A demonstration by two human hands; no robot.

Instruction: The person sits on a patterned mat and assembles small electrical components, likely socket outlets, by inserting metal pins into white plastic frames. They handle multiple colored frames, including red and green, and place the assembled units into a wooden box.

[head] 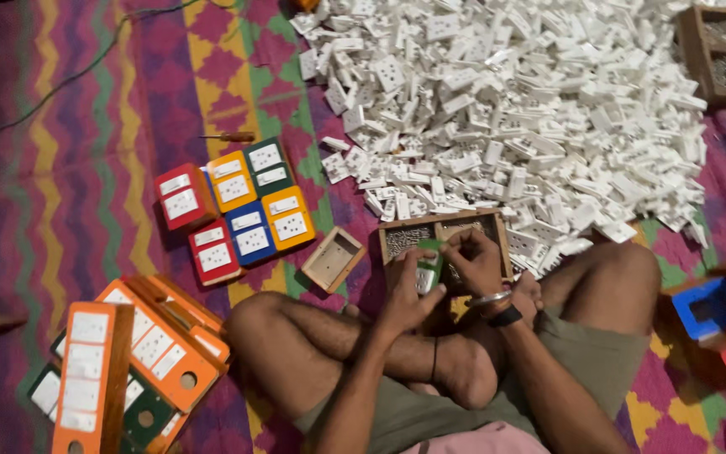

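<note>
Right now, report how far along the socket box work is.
Done: six coloured boxes with white plates fitted lie together on the mat, and longer orange boards are stacked near the left knee. In hand: the left hand holds a green box while the right hand works at it. Left: a large heap of white parts and an empty wooden box.
</note>
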